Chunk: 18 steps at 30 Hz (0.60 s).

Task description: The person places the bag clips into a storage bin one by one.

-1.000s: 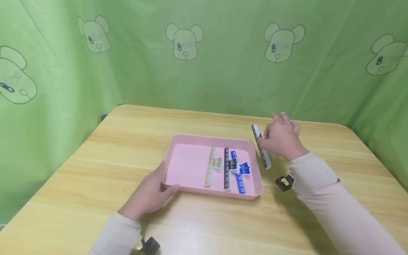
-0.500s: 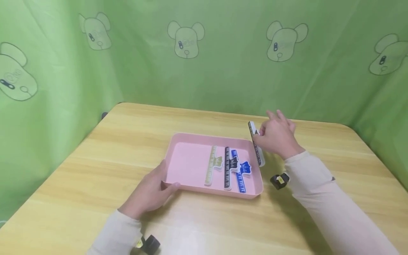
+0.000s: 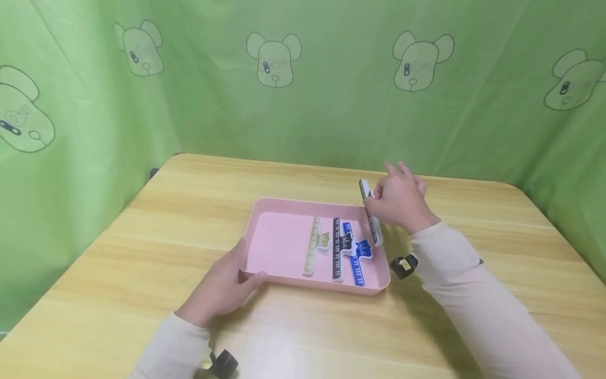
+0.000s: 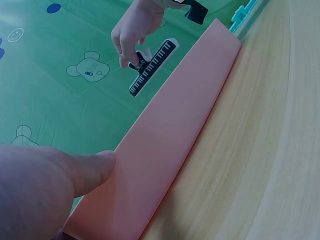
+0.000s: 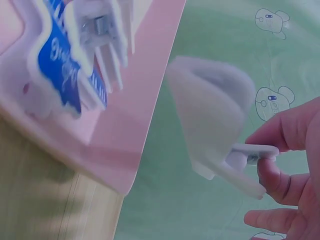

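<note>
My left hand (image 3: pixel 226 287) grips the near left corner of a shallow pink tray (image 3: pixel 303 284), its thumb pressed on the front wall in the left wrist view. Between thumb and index finger, my right hand (image 3: pixel 400 200) pinches the handle of a black-and-white piano-key clip (image 3: pixel 371 216). That clip hangs tilted over the tray's right rim; its white back faces the right wrist view. Inside the tray lie a gold piano-key clip (image 3: pixel 312 247), a black one (image 3: pixel 337 250) and a blue one (image 3: pixel 357 263), the black one's handle overlapping the blue one.
The tray stands on a wooden table (image 3: pixel 142 252). A green curtain (image 3: pixel 331 121) with bear-head prints surrounds the back and sides. In the left wrist view, a teal object (image 4: pixel 242 16) lies past the tray's far corner. Black cameras hang at both wrists (image 3: pixel 404 266).
My right hand has moved left with the pinched black clip, from beside the tray to over its right rim. My left hand and the tray have stayed in place.
</note>
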Each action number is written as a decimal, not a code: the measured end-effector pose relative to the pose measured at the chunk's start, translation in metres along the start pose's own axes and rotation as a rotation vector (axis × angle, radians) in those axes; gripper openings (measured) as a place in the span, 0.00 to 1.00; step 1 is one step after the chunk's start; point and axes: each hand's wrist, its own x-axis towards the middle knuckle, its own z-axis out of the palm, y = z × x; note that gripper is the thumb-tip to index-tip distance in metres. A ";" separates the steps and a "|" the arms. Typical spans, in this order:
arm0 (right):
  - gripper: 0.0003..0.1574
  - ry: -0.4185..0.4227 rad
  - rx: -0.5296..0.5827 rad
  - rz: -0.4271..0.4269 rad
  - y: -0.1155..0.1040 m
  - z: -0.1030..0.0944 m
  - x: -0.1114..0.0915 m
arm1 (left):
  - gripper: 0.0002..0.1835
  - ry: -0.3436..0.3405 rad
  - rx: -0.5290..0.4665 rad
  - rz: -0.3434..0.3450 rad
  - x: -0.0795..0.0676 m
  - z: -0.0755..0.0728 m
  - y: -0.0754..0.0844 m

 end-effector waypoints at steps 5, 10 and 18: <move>0.15 -0.002 0.019 0.000 -0.006 0.003 0.001 | 0.45 0.003 0.004 0.006 0.001 0.000 0.000; 0.14 -0.009 0.023 -0.009 -0.013 0.009 0.001 | 0.44 0.003 0.004 0.004 0.000 0.000 -0.001; 0.14 -0.012 0.028 -0.014 -0.019 0.011 0.003 | 0.43 0.010 -0.004 0.020 0.000 0.000 -0.001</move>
